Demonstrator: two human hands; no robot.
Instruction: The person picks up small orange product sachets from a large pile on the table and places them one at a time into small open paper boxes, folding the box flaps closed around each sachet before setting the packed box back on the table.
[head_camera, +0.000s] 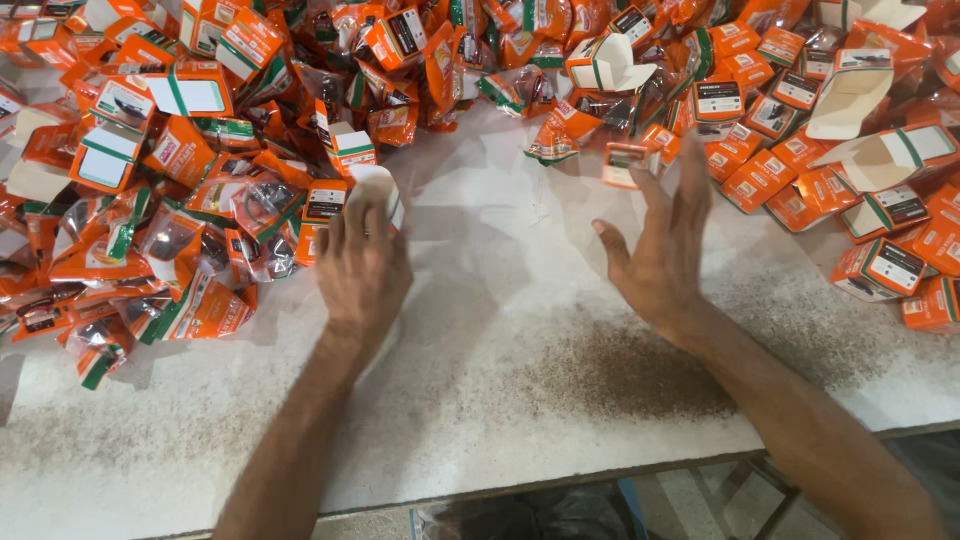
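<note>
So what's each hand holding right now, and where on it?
Left hand grips a small white-and-orange box by its near end. Right hand is open, holding nothing.

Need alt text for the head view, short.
Two bare hands over a speckled white table: the left hand grips a small white-and-orange box, the right hand is open, reaching toward heaped orange boxes. Orange packets pile up at left.

Single head view, looking steeply down, close over white worktable (520, 400), facing forward.
</note>
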